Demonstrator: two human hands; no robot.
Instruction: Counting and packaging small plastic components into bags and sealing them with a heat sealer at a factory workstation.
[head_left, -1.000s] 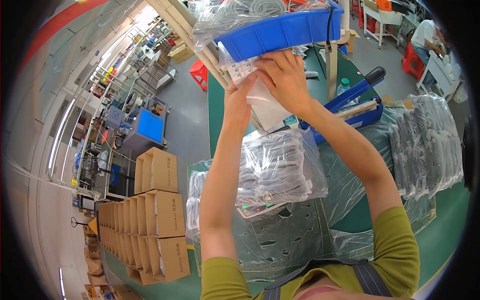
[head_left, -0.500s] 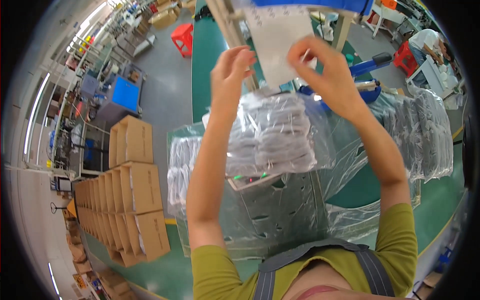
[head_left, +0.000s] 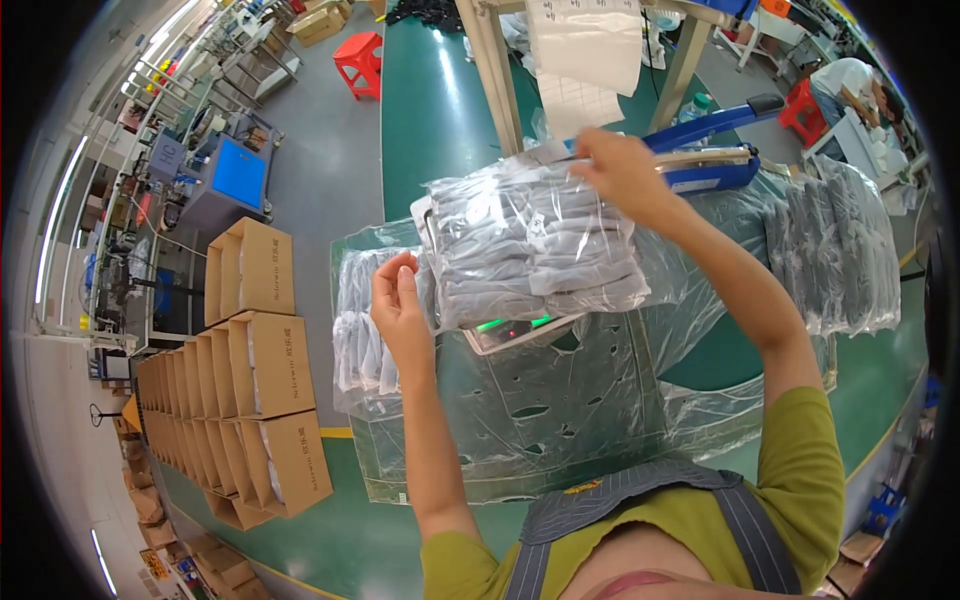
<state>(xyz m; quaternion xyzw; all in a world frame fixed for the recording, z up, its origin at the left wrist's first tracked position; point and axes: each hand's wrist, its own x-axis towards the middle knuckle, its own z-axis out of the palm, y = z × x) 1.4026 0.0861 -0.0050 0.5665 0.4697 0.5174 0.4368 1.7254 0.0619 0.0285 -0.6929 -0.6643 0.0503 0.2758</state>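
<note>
A clear plastic bag packed with folded grey textile pieces (head_left: 540, 245) lies on a white scale (head_left: 490, 343), whose green-lit display shows below the bag. My right hand (head_left: 630, 178) is over the bag's far right edge, fingers bent and tips together; whatever they pinch is too small to make out. Beside the bag's left edge is my left hand (head_left: 398, 310), its fingers loosely bent upward with the thumb apart, and nothing shows in it. Beyond the bag, white label sheets (head_left: 585, 50) hang from a beige stand (head_left: 492, 75).
A blue long-handled hand sealer (head_left: 710, 175) lies right of the stand. More bagged grey bundles sit at left (head_left: 360, 320) and right (head_left: 835, 250). Clear plastic sheeting (head_left: 540, 430) covers the near green table. Divided cardboard boxes (head_left: 280, 365) line the left. Far right, a person (head_left: 850, 85) bends over a table.
Both hands have come down from the hanging label sheets, the left to the bag's left side and the right to its far right edge. The label sheets show more fully.
</note>
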